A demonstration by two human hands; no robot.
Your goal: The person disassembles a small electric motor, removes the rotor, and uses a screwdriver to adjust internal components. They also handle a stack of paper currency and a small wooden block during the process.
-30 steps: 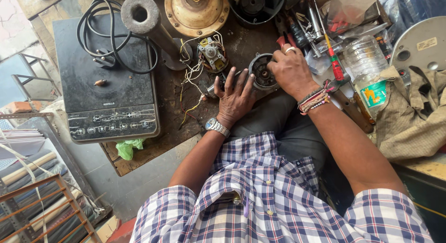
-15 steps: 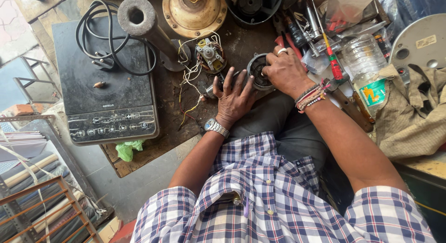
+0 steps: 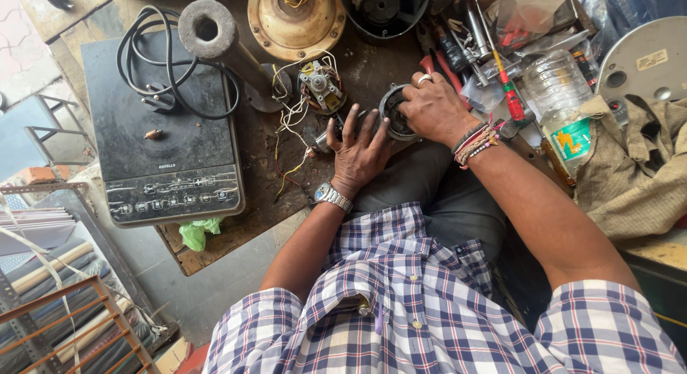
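Head: 2 hands [image 3: 361,149] [image 3: 433,109], 1 motor housing [image 3: 392,111]

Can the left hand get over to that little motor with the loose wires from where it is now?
Probably yes. The left hand rests palm down on the bench, and the small motor with its loose wires lies just beyond its fingertips. Only those wires lie between them; the right hand is busy off to the other side.

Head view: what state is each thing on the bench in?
Round motor part: gripped by right hand, left hand beside it.
Induction cooktop: flat, unplugged, its cord coiled on top.
Plastic bottle: lying on its side.
Small wired motor: loose, untouched.
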